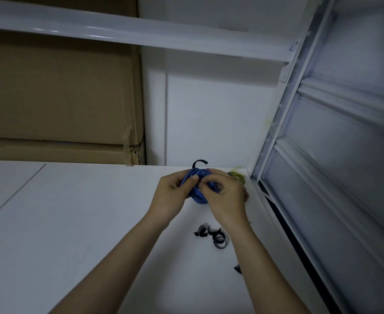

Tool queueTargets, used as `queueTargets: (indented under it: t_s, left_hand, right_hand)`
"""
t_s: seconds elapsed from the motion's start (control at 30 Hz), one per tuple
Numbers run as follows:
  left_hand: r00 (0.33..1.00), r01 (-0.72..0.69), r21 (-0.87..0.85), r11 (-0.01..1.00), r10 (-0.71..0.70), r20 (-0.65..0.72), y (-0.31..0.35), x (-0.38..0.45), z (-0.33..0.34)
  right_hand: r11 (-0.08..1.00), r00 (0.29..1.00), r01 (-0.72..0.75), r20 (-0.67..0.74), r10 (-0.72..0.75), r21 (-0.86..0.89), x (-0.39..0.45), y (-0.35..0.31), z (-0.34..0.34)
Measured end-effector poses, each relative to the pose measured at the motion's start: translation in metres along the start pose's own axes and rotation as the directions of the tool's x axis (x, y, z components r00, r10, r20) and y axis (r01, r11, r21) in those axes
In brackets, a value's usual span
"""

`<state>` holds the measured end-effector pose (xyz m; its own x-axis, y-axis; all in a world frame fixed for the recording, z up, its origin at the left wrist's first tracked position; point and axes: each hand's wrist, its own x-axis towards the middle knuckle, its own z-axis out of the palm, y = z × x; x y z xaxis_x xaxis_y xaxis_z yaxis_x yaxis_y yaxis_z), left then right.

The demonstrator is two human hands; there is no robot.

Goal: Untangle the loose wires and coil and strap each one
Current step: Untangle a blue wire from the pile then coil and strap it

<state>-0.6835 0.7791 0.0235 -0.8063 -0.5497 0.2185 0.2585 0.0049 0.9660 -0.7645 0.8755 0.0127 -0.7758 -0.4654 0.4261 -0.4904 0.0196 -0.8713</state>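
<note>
A coiled blue wire (199, 196) is held up over the white table between both hands. My left hand (175, 196) grips the coil's left side, thumb on top. My right hand (225, 196) grips the right side, fingers curled round the loops. A black strap (199, 163) curls up out of the top of the coil. A yellow-green wire (238, 176) lies behind my right hand, mostly hidden. Loose black straps (212, 235) lie on the table below the hands.
The white table (84, 223) runs to a white wall. Cardboard boxes (57, 96) are stacked at the back left under a white shelf beam (141, 35). A white metal rack frame (283, 123) stands at the right edge. Another black strap piece (238, 268) lies beside my right forearm.
</note>
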Motion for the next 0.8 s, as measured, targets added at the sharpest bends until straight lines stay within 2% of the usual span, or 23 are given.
queueTargets:
  t_s: [0.1, 0.2, 0.4, 0.47, 0.57, 0.67, 0.8]
  left_hand:
    - [1.0, 0.026, -0.031, 0.999, -0.026, -0.003, 0.002, 0.003, -0.004]
    - [0.998, 0.06, -0.019, 0.998, -0.06, -0.009, 0.005, 0.005, -0.007]
    - [0.999, 0.038, 0.025, 0.999, -0.038, 0.016, 0.004, 0.0, -0.002]
    - [0.999, 0.018, 0.066, 0.998, -0.021, 0.033, 0.004, -0.002, -0.002]
    - [1.0, -0.002, 0.074, 0.997, -0.001, 0.031, 0.007, -0.005, 0.0]
    - [1.0, 0.019, 0.024, 1.0, -0.019, 0.022, 0.009, -0.005, 0.001]
    - [0.988, 0.11, -0.109, 0.988, -0.096, 0.125, 0.012, -0.005, -0.005]
  right_hand:
    - [0.998, 0.995, -0.033, 0.096, 0.028, 0.05, 0.003, -0.006, -0.004]
    - [0.995, 0.99, -0.005, 0.143, -0.009, 0.102, 0.004, -0.008, -0.006]
    - [0.986, 0.985, 0.162, 0.055, -0.164, 0.039, 0.003, -0.005, -0.005]
    - [0.977, 0.978, 0.196, 0.052, -0.201, 0.081, 0.004, -0.006, -0.007]
    - [0.968, 0.982, 0.174, 0.037, -0.183, 0.18, 0.0, -0.009, -0.006]
    - [0.961, 0.986, 0.154, 0.022, -0.163, 0.229, -0.003, -0.01, -0.003]
    - [0.952, 0.968, 0.248, 0.0, -0.252, 0.176, -0.004, -0.012, -0.007]
